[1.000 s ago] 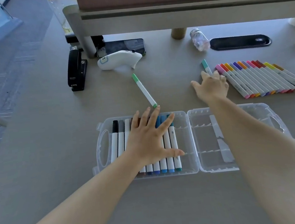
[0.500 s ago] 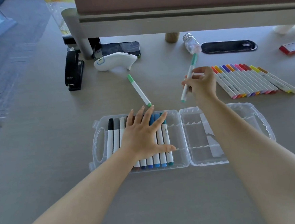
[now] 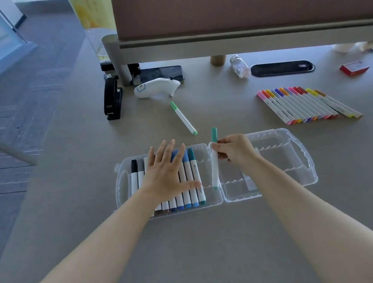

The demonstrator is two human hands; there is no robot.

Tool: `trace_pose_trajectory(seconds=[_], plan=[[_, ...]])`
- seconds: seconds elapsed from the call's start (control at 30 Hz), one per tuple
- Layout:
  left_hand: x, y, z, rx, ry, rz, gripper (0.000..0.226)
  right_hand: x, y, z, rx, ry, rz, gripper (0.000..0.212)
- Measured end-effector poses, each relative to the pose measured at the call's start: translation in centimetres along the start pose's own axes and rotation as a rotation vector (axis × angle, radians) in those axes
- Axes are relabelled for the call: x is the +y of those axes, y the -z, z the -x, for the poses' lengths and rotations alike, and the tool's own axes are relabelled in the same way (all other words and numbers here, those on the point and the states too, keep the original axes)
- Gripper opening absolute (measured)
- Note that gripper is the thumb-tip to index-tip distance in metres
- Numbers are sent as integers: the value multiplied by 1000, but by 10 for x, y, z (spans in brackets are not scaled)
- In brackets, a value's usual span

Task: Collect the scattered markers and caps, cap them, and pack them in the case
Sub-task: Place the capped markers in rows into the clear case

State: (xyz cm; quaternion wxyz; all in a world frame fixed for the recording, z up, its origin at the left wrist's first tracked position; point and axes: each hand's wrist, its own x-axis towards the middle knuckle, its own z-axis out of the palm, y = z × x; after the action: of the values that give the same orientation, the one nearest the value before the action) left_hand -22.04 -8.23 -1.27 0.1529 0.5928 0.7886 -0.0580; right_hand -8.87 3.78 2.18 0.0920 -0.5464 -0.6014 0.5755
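Note:
A clear plastic case [image 3: 302,154] lies open on the table in front of me. Its left half holds a row of capped markers [image 3: 191,181]. My left hand [image 3: 168,174] rests flat on that row with fingers spread. My right hand [image 3: 235,148] pinches a teal-capped white marker [image 3: 215,172], held nearly upright over the hinge, just right of the packed row. A light green marker [image 3: 183,118] lies loose on the table behind the case. A row of several capped markers in warm colours [image 3: 305,104] lies at the right.
Behind the loose marker sit a black stapler [image 3: 112,99], a white tape dispenser [image 3: 154,89] and a phone [image 3: 160,74]. A small glass bottle [image 3: 239,66], a black oval tray [image 3: 282,68] and a red box [image 3: 355,68] stand further right. A desk partition [image 3: 239,36] closes the back.
My right hand picked the teal marker off the table near the coloured row and carried it left and toward me, over the case's hinge. My left hand stayed on the packed markers.

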Motion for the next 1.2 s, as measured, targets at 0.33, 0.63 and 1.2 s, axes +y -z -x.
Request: trace_pose_trajectory(seconds=[0.33,0.63,1.2], plan=[[-9,7,14,-8,22,55,91,4,-27,-1,-53,63,362,14],[12,0,-3,-20,-28,80,88,0,-16,-17,227,296,504,33],[-13,-16,-3,11,25,-5,92,-32,-77,-93,333,201,625,61]])
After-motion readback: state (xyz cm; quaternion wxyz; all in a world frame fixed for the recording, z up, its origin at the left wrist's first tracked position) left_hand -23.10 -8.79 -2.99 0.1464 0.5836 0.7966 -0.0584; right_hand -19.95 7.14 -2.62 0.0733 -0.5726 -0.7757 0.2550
